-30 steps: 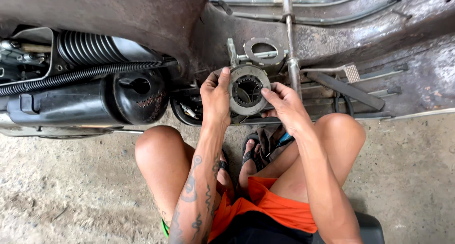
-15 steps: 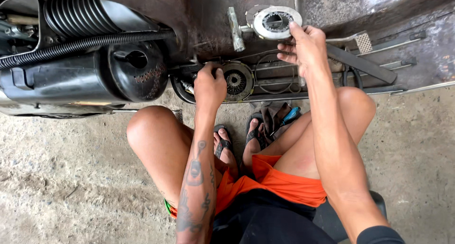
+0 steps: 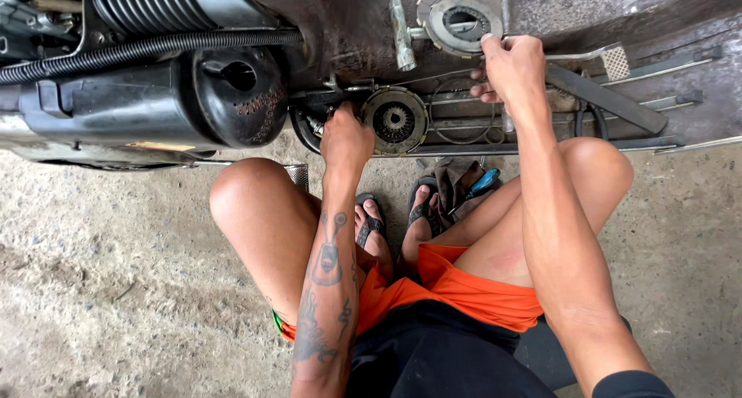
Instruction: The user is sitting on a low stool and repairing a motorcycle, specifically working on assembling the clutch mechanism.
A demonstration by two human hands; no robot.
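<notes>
While our left hand [image 3: 345, 135] braces the round clutch hub [image 3: 395, 120], fingers pressed together, our right hand [image 3: 510, 66] pinches the ring plate [image 3: 457, 19], upper centre, keeping it clear.

Both arms extended forward, hands apart.
My left hand [image 3: 345, 135] reaches low with fingers curled, forearm straight; my right hand [image 3: 510, 67] is raised higher, fingers closed in a grip.
</notes>
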